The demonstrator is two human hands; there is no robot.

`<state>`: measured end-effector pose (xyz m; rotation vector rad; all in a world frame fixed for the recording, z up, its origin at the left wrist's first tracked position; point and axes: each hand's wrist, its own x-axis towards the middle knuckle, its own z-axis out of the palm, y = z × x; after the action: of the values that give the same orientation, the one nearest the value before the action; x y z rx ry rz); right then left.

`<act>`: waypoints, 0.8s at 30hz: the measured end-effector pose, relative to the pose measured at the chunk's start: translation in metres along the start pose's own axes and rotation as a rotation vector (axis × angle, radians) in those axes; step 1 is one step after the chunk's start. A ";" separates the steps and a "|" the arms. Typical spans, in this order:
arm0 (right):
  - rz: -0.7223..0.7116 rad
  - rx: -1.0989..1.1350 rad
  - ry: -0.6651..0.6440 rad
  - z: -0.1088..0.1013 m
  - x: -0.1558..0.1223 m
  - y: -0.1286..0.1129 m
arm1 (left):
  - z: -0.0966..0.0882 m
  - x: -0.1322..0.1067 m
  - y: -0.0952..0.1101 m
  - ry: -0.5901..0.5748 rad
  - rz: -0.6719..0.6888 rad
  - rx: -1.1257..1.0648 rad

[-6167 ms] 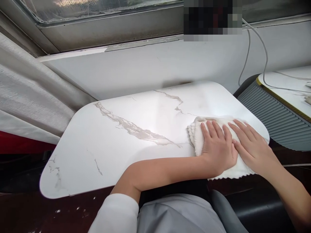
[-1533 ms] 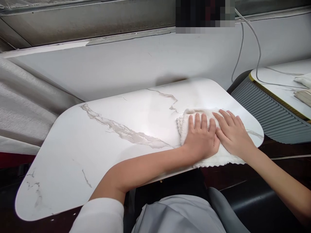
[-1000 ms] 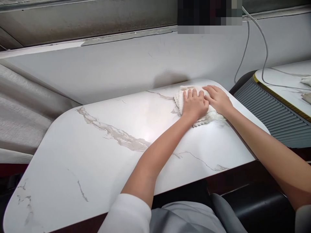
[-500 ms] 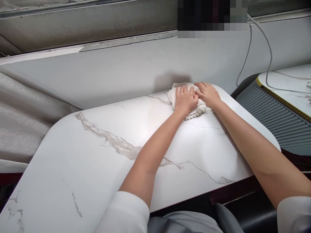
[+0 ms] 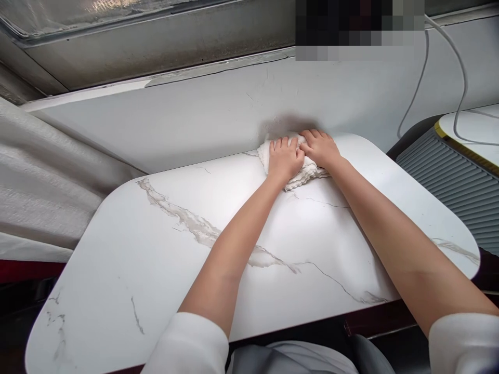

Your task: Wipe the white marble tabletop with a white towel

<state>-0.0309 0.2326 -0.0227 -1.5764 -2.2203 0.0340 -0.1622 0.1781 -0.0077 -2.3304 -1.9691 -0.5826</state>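
A folded white cloth (image 5: 303, 176) with a scalloped edge lies at the far edge of the white marble-patterned table (image 5: 167, 270), against the grey wall. My left hand (image 5: 284, 159) lies flat on top of the cloth, fingers stretched toward the wall. My right hand (image 5: 320, 148) lies flat on the cloth just to the right, touching the left hand. Both arms reach across the table in white sleeves. Most of the cloth is hidden under the hands.
A grey wall panel (image 5: 187, 122) rises behind the table under a window ledge. A pale curtain (image 5: 47, 182) hangs at the left. At the right stands a second table (image 5: 477, 132) with a ribbed grey side (image 5: 444, 171) and a grey cable (image 5: 460, 78).
Both hands have slid the cloth from the table's near right part to its far edge by the wall, then slightly left along that edge.
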 end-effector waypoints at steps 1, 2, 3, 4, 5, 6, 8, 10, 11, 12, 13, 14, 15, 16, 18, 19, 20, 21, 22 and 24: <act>-0.003 0.001 -0.004 0.001 0.001 -0.004 | -0.001 -0.001 -0.003 0.001 -0.006 0.005; -0.006 0.000 -0.011 0.002 0.002 -0.007 | -0.002 -0.002 -0.006 0.001 -0.012 0.010; -0.009 -0.003 -0.019 0.002 0.002 -0.010 | -0.003 -0.003 -0.007 0.002 -0.019 0.015; -0.012 -0.006 -0.027 0.002 0.002 -0.012 | -0.004 -0.004 -0.008 0.003 -0.025 0.020; -0.015 -0.007 -0.034 0.002 0.001 -0.014 | -0.004 -0.005 -0.009 0.002 -0.032 0.024; -0.018 -0.006 -0.039 0.001 0.000 -0.015 | -0.005 -0.007 -0.009 0.001 -0.038 0.027; -0.029 -0.001 -0.047 -0.002 -0.005 -0.018 | -0.006 -0.011 -0.009 -0.009 -0.045 0.029; -0.046 0.004 -0.052 -0.004 -0.010 -0.019 | -0.007 -0.016 -0.008 -0.019 -0.049 0.026; -0.056 0.005 -0.055 -0.005 -0.014 -0.020 | -0.008 -0.018 -0.007 -0.023 -0.051 0.023; -0.065 0.006 -0.057 -0.005 -0.017 -0.020 | -0.008 -0.021 -0.007 -0.025 -0.052 0.022; -0.072 0.005 -0.057 -0.006 -0.021 -0.020 | -0.010 -0.025 -0.006 -0.027 -0.053 0.022; -0.077 0.003 -0.054 -0.007 -0.025 -0.021 | -0.011 -0.028 -0.005 -0.030 -0.052 0.024; -0.083 0.001 -0.050 -0.008 -0.030 -0.021 | -0.012 -0.033 -0.003 -0.033 -0.050 0.028; -0.089 0.001 -0.046 -0.009 -0.035 -0.021 | -0.013 -0.038 -0.001 -0.037 -0.048 0.034; -0.109 0.005 -0.039 -0.013 -0.049 -0.022 | -0.017 -0.051 0.004 -0.043 -0.042 0.049; -0.121 0.007 -0.040 -0.016 -0.057 -0.023 | -0.019 -0.059 0.007 -0.047 -0.035 0.054; -0.131 0.006 -0.044 -0.019 -0.066 -0.024 | -0.021 -0.068 0.010 -0.049 -0.024 0.056; -0.139 0.001 -0.050 -0.022 -0.076 -0.025 | -0.023 -0.077 0.012 -0.050 -0.010 0.057; -0.143 -0.008 -0.055 -0.025 -0.087 -0.026 | -0.024 -0.087 0.015 -0.051 0.008 0.054; -0.141 -0.030 -0.060 -0.032 -0.110 -0.029 | -0.029 -0.106 0.021 -0.054 0.043 0.045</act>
<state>-0.0157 0.1155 -0.0210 -1.4482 -2.3829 0.0072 -0.1630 0.0661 -0.0089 -2.3797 -1.9267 -0.4728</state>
